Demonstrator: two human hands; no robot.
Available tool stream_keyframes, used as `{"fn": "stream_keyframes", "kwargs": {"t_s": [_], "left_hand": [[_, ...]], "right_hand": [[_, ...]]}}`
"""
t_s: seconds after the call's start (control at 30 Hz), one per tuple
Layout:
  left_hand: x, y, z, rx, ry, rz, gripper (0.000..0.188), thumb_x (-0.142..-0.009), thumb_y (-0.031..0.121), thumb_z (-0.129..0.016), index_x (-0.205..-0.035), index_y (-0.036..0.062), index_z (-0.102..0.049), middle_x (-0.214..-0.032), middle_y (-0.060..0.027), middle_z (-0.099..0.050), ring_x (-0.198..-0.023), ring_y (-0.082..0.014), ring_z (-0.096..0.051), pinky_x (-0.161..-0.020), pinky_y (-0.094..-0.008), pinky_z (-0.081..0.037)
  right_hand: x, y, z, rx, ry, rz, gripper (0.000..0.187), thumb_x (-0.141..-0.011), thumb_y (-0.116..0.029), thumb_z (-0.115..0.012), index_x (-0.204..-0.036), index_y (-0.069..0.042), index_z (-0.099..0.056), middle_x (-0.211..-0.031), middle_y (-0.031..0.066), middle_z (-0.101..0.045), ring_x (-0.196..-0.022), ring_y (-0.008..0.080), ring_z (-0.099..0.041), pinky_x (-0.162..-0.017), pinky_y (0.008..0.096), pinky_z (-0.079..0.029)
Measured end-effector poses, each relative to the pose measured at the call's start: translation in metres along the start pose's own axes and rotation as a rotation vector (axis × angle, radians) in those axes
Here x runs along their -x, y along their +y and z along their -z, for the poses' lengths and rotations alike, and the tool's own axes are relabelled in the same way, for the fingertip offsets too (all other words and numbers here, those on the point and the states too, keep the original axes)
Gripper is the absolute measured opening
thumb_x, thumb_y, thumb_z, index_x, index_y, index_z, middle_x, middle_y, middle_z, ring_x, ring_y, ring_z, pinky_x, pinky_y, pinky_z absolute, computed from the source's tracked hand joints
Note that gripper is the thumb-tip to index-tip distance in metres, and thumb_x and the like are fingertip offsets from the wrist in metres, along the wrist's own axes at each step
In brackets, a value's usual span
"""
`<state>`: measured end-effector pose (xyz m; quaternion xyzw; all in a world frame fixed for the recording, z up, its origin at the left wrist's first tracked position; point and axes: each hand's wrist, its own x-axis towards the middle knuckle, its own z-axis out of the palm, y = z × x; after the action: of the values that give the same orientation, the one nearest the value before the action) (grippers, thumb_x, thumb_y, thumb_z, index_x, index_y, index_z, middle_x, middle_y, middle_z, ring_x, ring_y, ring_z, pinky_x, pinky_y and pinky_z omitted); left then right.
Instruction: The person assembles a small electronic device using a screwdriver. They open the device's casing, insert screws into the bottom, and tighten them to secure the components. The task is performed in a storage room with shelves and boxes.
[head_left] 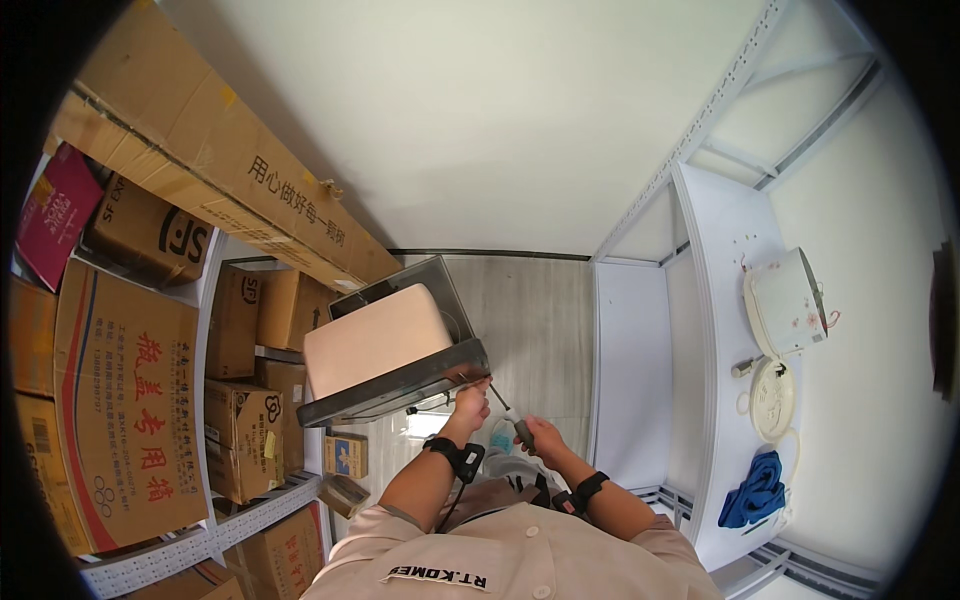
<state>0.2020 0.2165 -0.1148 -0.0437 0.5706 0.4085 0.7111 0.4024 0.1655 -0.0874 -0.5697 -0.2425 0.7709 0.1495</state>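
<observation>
In front of me stands a box-like appliance with a dark grey frame point(400, 380) and a pale pink, round-cornered block point(380, 335) in its middle. My right hand point(545, 440) is wrapped round the dark handle of a screwdriver point(523, 432). Its thin shaft slants up and left toward the appliance's near right corner. Close to that corner, by the shaft's tip, my left hand point(472, 405) has its fingers pinched together. What they hold, if anything, is too small to tell. A short dark cable hangs along the frame's near edge, left of that hand.
Shelving with several cardboard boxes point(130, 400) fills the left side. A long carton point(240, 150) lies at the far left. On the right, a white shelf point(700, 440) carries a floral container point(790, 300), a round cream lid point(773, 398) and a blue cloth point(752, 492). Small boxes point(346, 456) sit beneath the appliance.
</observation>
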Motion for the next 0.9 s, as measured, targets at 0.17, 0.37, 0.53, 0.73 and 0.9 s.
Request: {"fn": "stream_keyframes", "kwargs": {"t_s": [0.17, 0.37, 0.53, 0.73, 0.9], "left_hand": [[0.001, -0.003, -0.001, -0.039, 0.025, -0.017, 0.009, -0.093, 0.024, -0.060, -0.098, 0.0185, -0.064, -0.060, 0.0080, -0.035, -0.043, -0.0058, -0.026, -0.038, -0.0233, -0.018], [-0.006, -0.011, -0.005, -0.083, 0.179, -0.073, 0.004, -0.090, 0.024, -0.064, -0.092, 0.0210, -0.066, -0.064, 0.0087, -0.048, -0.043, -0.0062, -0.029, -0.038, -0.0236, -0.019], [-0.012, -0.014, -0.005, -0.069, 0.199, -0.114, 0.004, -0.089, 0.023, -0.065, -0.090, 0.0200, -0.066, -0.065, 0.0090, -0.050, -0.043, -0.0065, -0.030, -0.038, -0.0235, -0.019], [-0.002, -0.006, -0.002, -0.093, 0.035, -0.049, 0.009, -0.092, 0.023, -0.060, -0.095, 0.0162, -0.065, -0.058, 0.0082, -0.036, -0.043, -0.0055, -0.027, -0.038, -0.0236, -0.019], [0.007, -0.006, -0.002, -0.159, -0.027, -0.027, 0.011, -0.093, 0.024, -0.059, -0.094, 0.0154, -0.066, -0.056, 0.0080, -0.033, -0.043, -0.0057, -0.027, -0.039, -0.0234, -0.020]], "right_hand": [[0.000, 0.000, 0.001, -0.159, -0.059, -0.089, 0.035, -0.100, -0.040, -0.039, -0.104, -0.009, -0.055, -0.078, 0.0111, -0.066, -0.053, 0.0154, -0.054, -0.043, 0.0268, -0.039], [0.001, -0.006, -0.001, -0.024, 0.027, -0.048, 0.036, -0.091, -0.042, -0.055, -0.105, -0.009, -0.055, -0.078, 0.0041, -0.058, -0.058, 0.0131, -0.052, -0.043, 0.0252, -0.036], [-0.001, -0.003, -0.004, 0.103, 0.179, 0.198, 0.037, -0.081, -0.033, -0.071, -0.103, -0.007, -0.054, -0.078, -0.0002, -0.053, -0.060, 0.0104, -0.048, -0.044, 0.0258, -0.036], [0.000, 0.001, 0.000, 0.068, 0.162, 0.187, 0.033, -0.083, -0.027, -0.069, -0.103, -0.005, -0.054, -0.080, 0.0033, -0.059, -0.061, 0.0117, -0.053, -0.047, 0.0267, -0.041], [-0.005, 0.002, 0.001, -0.069, 0.067, 0.000, 0.029, -0.093, -0.033, -0.054, -0.105, -0.007, -0.054, -0.088, 0.0088, -0.065, -0.063, 0.0156, -0.057, -0.054, 0.0296, -0.046]]}}
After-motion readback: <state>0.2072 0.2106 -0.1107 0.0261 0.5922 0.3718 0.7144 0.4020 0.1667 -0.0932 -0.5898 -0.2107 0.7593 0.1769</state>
